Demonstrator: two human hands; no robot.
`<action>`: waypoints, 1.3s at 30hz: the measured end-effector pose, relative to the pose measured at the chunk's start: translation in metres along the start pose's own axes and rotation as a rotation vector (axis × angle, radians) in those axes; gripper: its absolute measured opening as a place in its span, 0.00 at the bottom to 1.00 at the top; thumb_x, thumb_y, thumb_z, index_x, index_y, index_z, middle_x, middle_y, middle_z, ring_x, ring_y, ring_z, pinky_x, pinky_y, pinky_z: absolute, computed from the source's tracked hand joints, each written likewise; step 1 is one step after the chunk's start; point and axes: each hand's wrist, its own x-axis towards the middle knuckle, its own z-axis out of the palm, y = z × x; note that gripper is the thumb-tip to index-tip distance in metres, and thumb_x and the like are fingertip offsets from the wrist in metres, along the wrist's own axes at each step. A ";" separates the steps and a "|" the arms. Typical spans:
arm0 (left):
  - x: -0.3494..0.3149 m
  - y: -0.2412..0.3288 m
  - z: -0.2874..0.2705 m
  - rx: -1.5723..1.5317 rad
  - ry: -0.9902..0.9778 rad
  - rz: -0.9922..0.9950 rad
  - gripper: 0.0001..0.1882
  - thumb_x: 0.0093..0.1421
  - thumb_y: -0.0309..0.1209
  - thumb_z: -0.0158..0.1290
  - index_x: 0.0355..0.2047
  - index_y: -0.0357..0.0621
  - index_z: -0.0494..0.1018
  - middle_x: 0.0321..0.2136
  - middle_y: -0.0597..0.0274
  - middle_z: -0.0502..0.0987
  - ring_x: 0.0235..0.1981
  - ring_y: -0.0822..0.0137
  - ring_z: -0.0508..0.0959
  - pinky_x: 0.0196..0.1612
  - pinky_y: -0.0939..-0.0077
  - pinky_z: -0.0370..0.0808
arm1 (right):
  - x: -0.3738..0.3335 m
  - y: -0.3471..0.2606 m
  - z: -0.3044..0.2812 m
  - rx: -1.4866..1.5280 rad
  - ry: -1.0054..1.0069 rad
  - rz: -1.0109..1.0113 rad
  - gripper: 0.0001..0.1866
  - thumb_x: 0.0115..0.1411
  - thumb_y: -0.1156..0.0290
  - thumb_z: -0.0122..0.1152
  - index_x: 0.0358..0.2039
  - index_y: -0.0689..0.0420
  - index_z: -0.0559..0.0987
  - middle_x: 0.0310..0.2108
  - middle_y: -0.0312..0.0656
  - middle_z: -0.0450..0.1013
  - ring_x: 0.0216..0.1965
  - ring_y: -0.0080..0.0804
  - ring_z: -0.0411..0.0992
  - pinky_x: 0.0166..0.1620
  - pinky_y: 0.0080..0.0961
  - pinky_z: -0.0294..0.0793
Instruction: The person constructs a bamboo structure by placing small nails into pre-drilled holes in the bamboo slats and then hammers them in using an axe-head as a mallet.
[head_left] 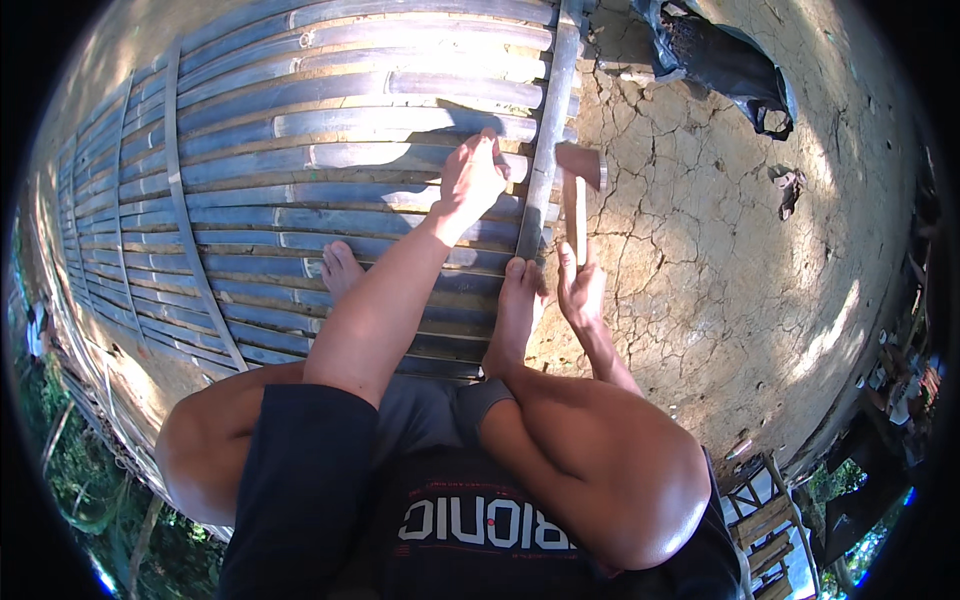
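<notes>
Bamboo slats (260, 160) under left hand (470, 180), hatchet (582, 168) in right hand (583, 292)

Right of frame centre, my fingers wrap the wooden handle (576, 222), blade beside the crosspiece (548, 140). At upper centre, my left fingers curl; whether they pinch anything, I cannot tell.

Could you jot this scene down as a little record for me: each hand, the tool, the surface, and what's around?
Left hand: at the bamboo slats, left of the nearest cross strip; anything held is unclear
Right hand: gripping a hatchet by its wooden handle
Surface: bamboo slats, side by side
Right side: cracked earth
Upper right: crumpled black sheet
</notes>
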 end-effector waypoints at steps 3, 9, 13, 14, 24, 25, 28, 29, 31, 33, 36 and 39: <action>0.005 -0.017 0.008 0.005 0.170 0.138 0.15 0.55 0.28 0.58 0.42 0.35 0.71 0.40 0.45 0.79 0.40 0.44 0.80 0.43 0.54 0.78 | -0.007 -0.005 0.001 0.000 -0.019 -0.011 0.17 0.69 0.57 0.53 0.45 0.58 0.77 0.20 0.54 0.72 0.20 0.46 0.74 0.23 0.42 0.70; 0.005 0.002 0.001 0.039 -0.052 -0.075 0.18 0.54 0.26 0.59 0.45 0.37 0.71 0.38 0.46 0.79 0.41 0.45 0.80 0.43 0.55 0.77 | -0.004 -0.009 -0.012 0.010 -0.036 0.039 0.18 0.68 0.56 0.55 0.46 0.58 0.76 0.26 0.58 0.76 0.25 0.53 0.77 0.27 0.46 0.74; 0.004 -0.026 0.009 0.170 0.153 -0.006 0.27 0.55 0.27 0.56 0.56 0.34 0.69 0.43 0.43 0.80 0.44 0.44 0.80 0.47 0.56 0.78 | -0.014 -0.027 -0.016 0.056 -0.032 -0.024 0.18 0.68 0.57 0.56 0.46 0.58 0.76 0.26 0.58 0.76 0.25 0.53 0.77 0.27 0.46 0.74; 0.006 -0.017 0.009 0.163 0.215 0.041 0.24 0.55 0.27 0.57 0.53 0.34 0.71 0.41 0.43 0.80 0.44 0.44 0.80 0.46 0.56 0.78 | -0.014 -0.012 -0.010 0.021 -0.054 0.016 0.18 0.68 0.57 0.56 0.46 0.59 0.76 0.26 0.57 0.76 0.25 0.53 0.77 0.27 0.46 0.74; 0.004 -0.006 -0.002 0.051 0.056 -0.065 0.18 0.52 0.27 0.64 0.39 0.40 0.67 0.34 0.46 0.78 0.38 0.46 0.80 0.41 0.55 0.75 | -0.005 -0.003 -0.009 0.020 -0.134 0.082 0.18 0.67 0.57 0.56 0.46 0.59 0.76 0.27 0.57 0.76 0.25 0.52 0.77 0.26 0.46 0.74; -0.002 0.000 -0.007 0.042 -0.037 -0.138 0.17 0.54 0.26 0.59 0.44 0.40 0.69 0.38 0.46 0.79 0.43 0.46 0.80 0.45 0.55 0.77 | -0.006 -0.004 -0.008 0.035 -0.130 0.081 0.18 0.67 0.57 0.56 0.46 0.59 0.76 0.27 0.57 0.76 0.25 0.52 0.77 0.26 0.46 0.74; 0.000 -0.005 -0.003 -0.003 -0.018 -0.113 0.17 0.53 0.26 0.59 0.43 0.39 0.69 0.38 0.46 0.79 0.44 0.46 0.79 0.46 0.55 0.76 | -0.005 -0.035 -0.022 0.164 -0.110 0.075 0.18 0.67 0.57 0.57 0.46 0.59 0.76 0.27 0.56 0.77 0.25 0.51 0.77 0.26 0.46 0.74; 0.003 -0.005 -0.002 0.102 -0.012 -0.110 0.19 0.54 0.27 0.58 0.46 0.35 0.70 0.40 0.42 0.79 0.45 0.44 0.79 0.48 0.55 0.77 | -0.013 -0.048 -0.027 0.191 -0.103 0.080 0.18 0.67 0.57 0.57 0.46 0.59 0.76 0.27 0.56 0.77 0.25 0.51 0.77 0.26 0.46 0.74; 0.002 -0.007 0.000 0.103 0.023 -0.106 0.24 0.55 0.27 0.58 0.52 0.33 0.69 0.43 0.39 0.78 0.46 0.43 0.79 0.49 0.55 0.77 | -0.012 -0.033 -0.022 0.122 -0.099 0.070 0.19 0.67 0.57 0.57 0.46 0.61 0.76 0.26 0.57 0.76 0.24 0.52 0.77 0.25 0.45 0.73; 0.002 -0.005 -0.005 0.105 0.005 -0.121 0.26 0.55 0.28 0.58 0.54 0.31 0.69 0.44 0.37 0.78 0.46 0.42 0.79 0.49 0.56 0.77 | 0.001 -0.007 -0.013 0.059 -0.091 0.040 0.20 0.67 0.56 0.57 0.46 0.62 0.76 0.25 0.57 0.76 0.24 0.52 0.77 0.24 0.44 0.73; 0.010 -0.003 -0.010 0.072 -0.010 -0.091 0.24 0.55 0.28 0.59 0.51 0.31 0.69 0.42 0.39 0.78 0.46 0.42 0.79 0.48 0.55 0.77 | 0.013 0.005 -0.015 -0.002 -0.040 -0.027 0.22 0.66 0.54 0.58 0.46 0.63 0.76 0.23 0.57 0.76 0.23 0.52 0.77 0.23 0.43 0.72; 0.001 -0.007 -0.002 0.101 0.031 -0.054 0.21 0.54 0.26 0.60 0.47 0.31 0.69 0.40 0.39 0.79 0.45 0.41 0.79 0.47 0.54 0.77 | -0.008 -0.049 -0.049 -0.104 -0.009 0.054 0.27 0.64 0.49 0.61 0.47 0.63 0.75 0.24 0.58 0.77 0.26 0.53 0.79 0.23 0.44 0.73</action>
